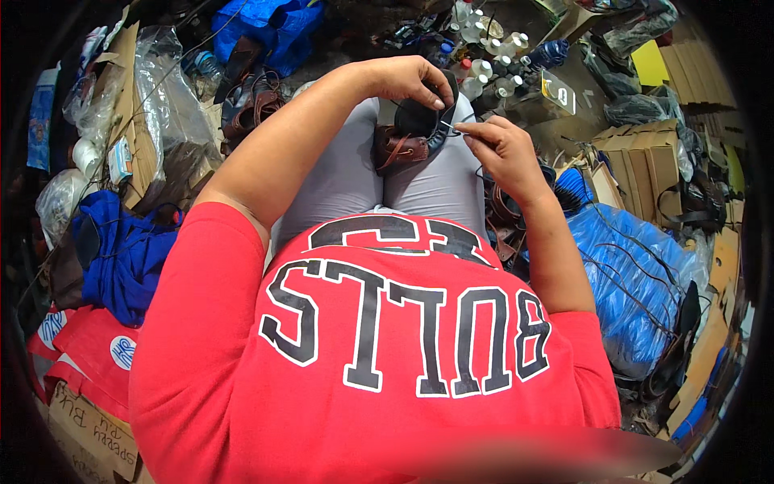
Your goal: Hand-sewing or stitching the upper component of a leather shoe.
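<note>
A brown leather shoe (pixel 401 151) with a black lining and sole edge rests on my lap, between my thighs. My left hand (pixel 415 83) is closed on its far part, fingers curled over the black edge. Beside the shoe's right side, my right hand (pixel 501 149) pinches a thin, light-coloured needle-like tool (pixel 453 126), its tip close to or touching the shoe's edge. Dark thread hangs near both hands. Whether the tip is inside the leather is too small to tell.
Brown shoes (pixel 256 103) lie beyond my left knee. Several small bottles (pixel 492 52) stand at the far right. Cardboard boxes (pixel 641 165) and a blue plastic bag (pixel 621 274) lie to the right. Blue cloth (pixel 125 250) and clear plastic (pixel 161 89) are on the left.
</note>
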